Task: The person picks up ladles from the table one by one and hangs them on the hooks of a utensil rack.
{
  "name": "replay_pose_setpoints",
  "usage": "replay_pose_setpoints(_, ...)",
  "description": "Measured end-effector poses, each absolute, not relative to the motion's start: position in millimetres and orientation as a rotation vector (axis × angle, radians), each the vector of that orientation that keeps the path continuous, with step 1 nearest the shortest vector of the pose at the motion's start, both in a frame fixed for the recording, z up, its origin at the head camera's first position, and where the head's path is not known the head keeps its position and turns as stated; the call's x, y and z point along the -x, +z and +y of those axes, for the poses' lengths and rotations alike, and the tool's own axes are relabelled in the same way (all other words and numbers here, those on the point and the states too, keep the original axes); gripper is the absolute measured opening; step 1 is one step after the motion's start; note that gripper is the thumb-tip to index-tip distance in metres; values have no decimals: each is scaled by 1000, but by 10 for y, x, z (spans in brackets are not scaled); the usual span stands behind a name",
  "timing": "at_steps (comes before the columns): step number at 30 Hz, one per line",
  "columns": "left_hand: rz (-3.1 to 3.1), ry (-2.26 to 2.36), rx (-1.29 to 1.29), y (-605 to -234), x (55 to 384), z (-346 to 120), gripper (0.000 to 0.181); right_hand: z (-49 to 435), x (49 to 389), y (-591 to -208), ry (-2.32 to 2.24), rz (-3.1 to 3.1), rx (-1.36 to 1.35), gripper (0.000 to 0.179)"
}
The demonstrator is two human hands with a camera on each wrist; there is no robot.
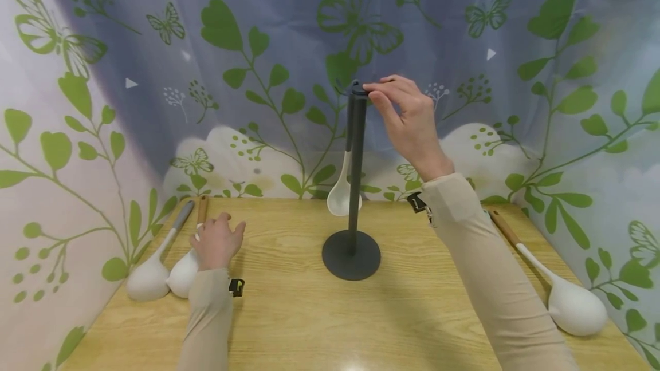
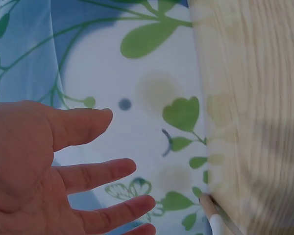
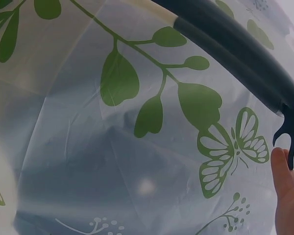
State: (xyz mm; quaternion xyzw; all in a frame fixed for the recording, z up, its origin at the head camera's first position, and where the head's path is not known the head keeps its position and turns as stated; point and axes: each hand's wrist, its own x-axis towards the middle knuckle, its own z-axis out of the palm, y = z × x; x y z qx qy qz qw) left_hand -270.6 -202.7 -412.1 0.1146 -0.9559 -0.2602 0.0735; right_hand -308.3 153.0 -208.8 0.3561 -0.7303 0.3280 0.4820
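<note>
At frame centre I see the dark stand, long axis upright, its ladle hanging bowl-down. My straight-fingered right hand touches its top; my left hand spreads, holding nothing.

Head cam looked forward-down at table; both wrist cams faced curtain, left close to left hand, right close to stand top, also in head view.
</note>
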Motion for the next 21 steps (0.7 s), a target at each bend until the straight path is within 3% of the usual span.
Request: replay_pose_setpoints(21, -2956, -731, -495, -4278, 2688, -2428, 56, 1541, 3073, -2064, 781, -1789, -883, 59)
